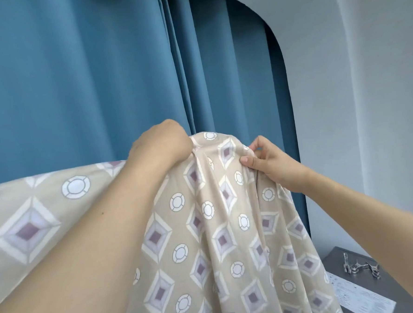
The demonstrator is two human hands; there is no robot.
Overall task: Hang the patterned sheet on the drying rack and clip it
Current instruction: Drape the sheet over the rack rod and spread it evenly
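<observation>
Gripping the top fold of the patterned sheet [205, 229], the left hand [160, 144] is clenched into the cloth, while the right hand [271, 164] pinches the same raised edge just beside it, before a blue curtain [75, 79]. Metal clips [361, 266] lie on a grey table [397, 287] beside a printed paper [361, 299].

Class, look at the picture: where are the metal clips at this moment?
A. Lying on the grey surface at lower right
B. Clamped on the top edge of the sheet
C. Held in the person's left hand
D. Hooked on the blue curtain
A: the metal clips lie on the grey surface at lower right, while both hands grip the patterned sheet.
</observation>
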